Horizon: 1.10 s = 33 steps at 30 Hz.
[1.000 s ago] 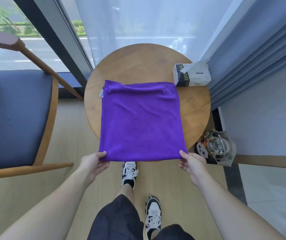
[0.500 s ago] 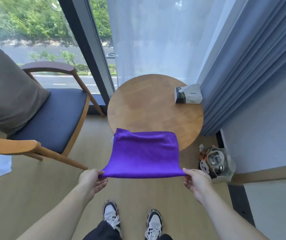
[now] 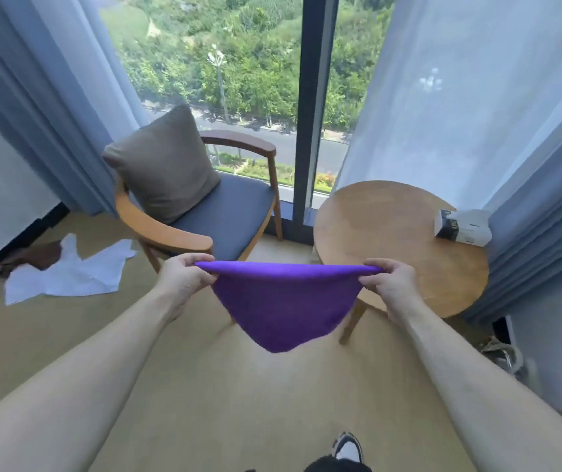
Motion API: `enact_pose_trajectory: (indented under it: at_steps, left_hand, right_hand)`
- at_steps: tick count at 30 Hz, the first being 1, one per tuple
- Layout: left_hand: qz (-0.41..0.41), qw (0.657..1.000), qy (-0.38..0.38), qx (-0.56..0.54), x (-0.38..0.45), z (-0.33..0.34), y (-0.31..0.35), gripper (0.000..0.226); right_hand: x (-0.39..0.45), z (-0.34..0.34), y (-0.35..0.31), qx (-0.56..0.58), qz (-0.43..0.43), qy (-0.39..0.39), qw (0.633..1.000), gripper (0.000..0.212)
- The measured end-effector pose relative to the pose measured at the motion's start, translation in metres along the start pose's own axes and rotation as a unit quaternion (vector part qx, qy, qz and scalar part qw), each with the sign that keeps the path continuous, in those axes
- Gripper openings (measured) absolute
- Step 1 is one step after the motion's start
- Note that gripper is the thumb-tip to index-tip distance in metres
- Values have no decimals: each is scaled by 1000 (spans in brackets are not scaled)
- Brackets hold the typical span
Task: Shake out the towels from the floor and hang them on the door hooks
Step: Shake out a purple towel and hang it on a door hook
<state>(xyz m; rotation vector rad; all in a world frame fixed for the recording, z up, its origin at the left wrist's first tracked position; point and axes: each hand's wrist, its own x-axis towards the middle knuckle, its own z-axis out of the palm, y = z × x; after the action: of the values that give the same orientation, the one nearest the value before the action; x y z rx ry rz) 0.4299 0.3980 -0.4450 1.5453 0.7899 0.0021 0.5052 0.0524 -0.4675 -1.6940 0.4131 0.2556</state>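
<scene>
While it hangs in the air above the pale wood floor [image 3: 68, 335], the purple terry towel [image 3: 283, 308] is stretched by its top edge between 2 hands, its lower part sagging to a rounded point. On the left, the left hand [image 3: 184, 277] has its grip pinching the towel's left corner, fingers curled over the edge. On the right, the right hand [image 3: 388, 284] has its grip pinching the right corner in the same way. Both bare forearms reach in from the near edge.

Just beyond the towel on the right stands a round wooden desk [image 3: 392, 233], with a black-and-white tissue box [image 3: 462, 228] lying near its far right rim. To the left of the desk is a wooden armchair with a grey seat [image 3: 228, 212], and a brown square cushion [image 3: 163, 165] leans against its back. Farther left, a white cloth [image 3: 68, 277] lies spread on the floor, touching a brown cloth [image 3: 34, 257] by the wall. Blue-grey curtains [image 3: 44, 107] frame the window [image 3: 238, 63] at the far side. A black-and-white sneaker [image 3: 347, 447] shows at the near edge.
</scene>
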Motion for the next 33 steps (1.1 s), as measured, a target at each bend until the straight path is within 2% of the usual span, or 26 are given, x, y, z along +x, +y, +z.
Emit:
enact_pose_trajectory:
  at_steps: [4,11,15,19,26,29,33]
  left_hand:
    - [61,994,83,40,-3,-117,7,9]
    - [116,963,236,64,-39,-317,36,11]
    - [130,938,322,25,-68,-409,56,12]
    - [153,903,402,-11,-88,-480,72,17]
    - [193,849,489,-59,-103,-599,86,11]
    - [166,833,522,-79,-100,-652,90,6]
    - [126,828,540,-83,-90,-716,103,20]
  right_hand:
    - [-36,96,-33,-79,-99,-29,991,8]
    - [-114,266,-113,-77,-224,-143,961,13]
    - [-151,358,-158,-59,-273,-208,938,15]
    - [-192,444,-199,-8,-259,-290,921,14]
    - [-249,597,-260,68,-258,-434,861,15]
    - [-265,661,-281,71,-243,-506,825,14]
    - [-275,747,-310,49,-208,-564,797,17]
